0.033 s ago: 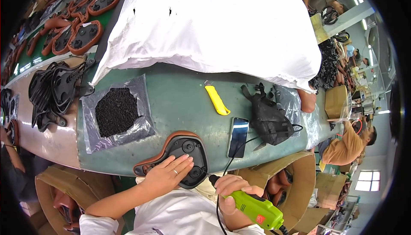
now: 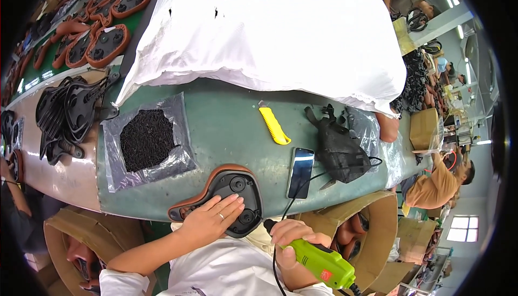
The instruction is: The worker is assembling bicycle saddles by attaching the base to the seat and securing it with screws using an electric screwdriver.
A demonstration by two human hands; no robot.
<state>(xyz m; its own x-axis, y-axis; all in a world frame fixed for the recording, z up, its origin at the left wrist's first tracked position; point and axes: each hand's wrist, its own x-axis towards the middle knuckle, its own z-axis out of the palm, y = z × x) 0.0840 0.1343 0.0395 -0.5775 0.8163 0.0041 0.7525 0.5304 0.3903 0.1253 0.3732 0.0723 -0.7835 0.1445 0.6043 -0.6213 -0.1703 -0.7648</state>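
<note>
A brown-covered bicycle saddle [image 2: 222, 181] rests at the table's front edge, its black underside turned up. My left hand [image 2: 209, 219] lies on that underside with the fingers stretched out flat, wearing a ring. To the right, my right hand [image 2: 294, 236] wraps round a green electric screwdriver [image 2: 326, 266]. Its black nose points up and left at the saddle's right rim; whether the tip touches the rim or stands just off it, I cannot tell. A cord runs down from the tool's rear end.
On the green table [image 2: 226, 134] lie a plastic bag of black screws [image 2: 147, 140], a yellow utility knife [image 2: 274, 126], a phone [image 2: 300, 173] and a black pouch [image 2: 341, 148]. A large white sack [image 2: 270, 32] fills the back. Black saddle bases [image 2: 70, 115] are piled left; cardboard boxes [image 2: 386, 231] flank me.
</note>
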